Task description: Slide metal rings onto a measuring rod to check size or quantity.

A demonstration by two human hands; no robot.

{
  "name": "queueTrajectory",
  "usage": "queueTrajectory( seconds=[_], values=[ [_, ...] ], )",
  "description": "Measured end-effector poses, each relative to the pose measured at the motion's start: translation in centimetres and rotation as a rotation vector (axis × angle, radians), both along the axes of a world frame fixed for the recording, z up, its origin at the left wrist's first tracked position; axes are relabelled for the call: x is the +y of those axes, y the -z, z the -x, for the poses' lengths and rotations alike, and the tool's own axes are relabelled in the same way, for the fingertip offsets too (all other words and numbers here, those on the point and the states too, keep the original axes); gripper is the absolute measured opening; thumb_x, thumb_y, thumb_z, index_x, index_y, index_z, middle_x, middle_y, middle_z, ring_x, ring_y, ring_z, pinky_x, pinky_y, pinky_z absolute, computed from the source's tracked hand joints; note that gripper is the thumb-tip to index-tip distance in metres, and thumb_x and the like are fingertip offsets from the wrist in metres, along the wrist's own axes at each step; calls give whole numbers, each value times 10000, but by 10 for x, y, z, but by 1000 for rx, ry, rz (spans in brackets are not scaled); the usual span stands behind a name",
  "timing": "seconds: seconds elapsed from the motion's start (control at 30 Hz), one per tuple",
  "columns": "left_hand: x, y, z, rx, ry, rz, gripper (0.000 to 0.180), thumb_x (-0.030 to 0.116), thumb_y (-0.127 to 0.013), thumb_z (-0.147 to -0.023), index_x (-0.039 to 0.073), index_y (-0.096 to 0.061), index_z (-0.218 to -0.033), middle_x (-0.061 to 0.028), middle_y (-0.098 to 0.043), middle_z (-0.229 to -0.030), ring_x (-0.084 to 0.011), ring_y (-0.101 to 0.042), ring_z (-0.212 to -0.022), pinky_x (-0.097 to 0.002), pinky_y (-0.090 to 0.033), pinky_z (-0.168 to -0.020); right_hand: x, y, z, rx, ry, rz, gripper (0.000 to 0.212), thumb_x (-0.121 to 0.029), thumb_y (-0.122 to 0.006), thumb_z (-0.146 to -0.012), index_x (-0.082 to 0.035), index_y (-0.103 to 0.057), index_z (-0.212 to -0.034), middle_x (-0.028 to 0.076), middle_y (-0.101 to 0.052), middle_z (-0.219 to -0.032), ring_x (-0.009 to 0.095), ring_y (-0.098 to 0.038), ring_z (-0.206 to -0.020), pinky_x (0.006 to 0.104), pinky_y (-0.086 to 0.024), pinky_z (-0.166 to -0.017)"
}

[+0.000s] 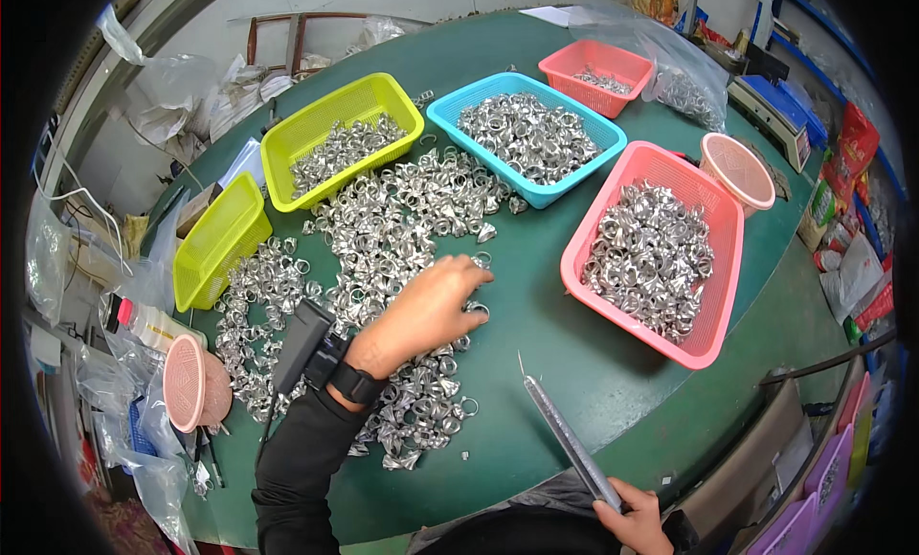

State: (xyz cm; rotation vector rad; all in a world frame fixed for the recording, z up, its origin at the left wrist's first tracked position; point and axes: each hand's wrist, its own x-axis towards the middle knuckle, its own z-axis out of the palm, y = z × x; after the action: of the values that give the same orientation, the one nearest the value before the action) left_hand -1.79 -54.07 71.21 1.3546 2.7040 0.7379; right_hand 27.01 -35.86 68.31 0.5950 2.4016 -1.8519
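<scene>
My left hand [426,304] reaches over a loose heap of silver metal rings [378,234] on the green table. Its thumb and fingers are apart, with a ring [481,260] at the fingertips and another by the thumb; no grip on either shows. A dark watch and a black device sit on that wrist. Near the table's front edge, my right hand [637,519] is closed around the lower end of long grey tweezers [565,435]. Their thin points tilt up and left, apart from the rings.
Rings fill a blue basket [445,114], a large pink basket [729,296] and part of a yellow-green basket [278,158]. A second yellow-green basket [206,258] leans at left. Round pink baskets [184,383], a small pink basket [565,74] and a scale [771,119] stand around.
</scene>
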Motion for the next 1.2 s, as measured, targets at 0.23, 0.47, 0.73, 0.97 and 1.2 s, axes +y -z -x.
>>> queueTrajectory(
  seconds=[0.23,0.47,0.73,0.97,1.2],
  values=[
    [-11,7,-22,-201,-22,-47,267,89,-588,-676,-7,-527,-918,-83,-519,-847,-187,-502,-784,-271,-405,-692,10,-3,16,-25,-67,-65,274,-62,-617,-646,43,-535,-886,24,-493,-559,44,-463,-496,178,-370,-456],
    [-32,0,-61,-1225,-126,-560,302,-15,-613,-668,-49,-502,-947,-71,-520,-900,-98,-505,-814,-208,-408,-736,11,-9,28,49,-206,-159,246,-56,-616,-631,33,-542,-848,37,-478,-531,60,-452,-462,193,-362,-435],
    [-27,10,-89,-1271,143,-650,252,-4,-609,-681,-37,-527,-916,-68,-545,-894,-110,-518,-813,-227,-415,-745,1,-11,38,232,-326,-365,242,-67,-619,-626,17,-543,-839,68,-442,-515,110,-437,-429,219,-355,-421],
    [-25,12,-97,-1215,-84,-556,241,-46,-612,-656,-46,-532,-883,-83,-550,-870,-141,-530,-833,-256,-435,-761,-12,-1,37,218,-216,-263,250,-72,-625,-621,19,-540,-837,61,-441,-512,105,-433,-432,220,-352,-421],
    [-26,5,-104,-1361,-43,-694,258,32,-589,-712,-43,-510,-946,-106,-549,-926,-118,-517,-861,-234,-415,-771,1,-8,35,217,-299,-298,271,-74,-646,-617,-7,-555,-863,89,-501,-546,142,-501,-449,240,-403,-446]
  ],
)
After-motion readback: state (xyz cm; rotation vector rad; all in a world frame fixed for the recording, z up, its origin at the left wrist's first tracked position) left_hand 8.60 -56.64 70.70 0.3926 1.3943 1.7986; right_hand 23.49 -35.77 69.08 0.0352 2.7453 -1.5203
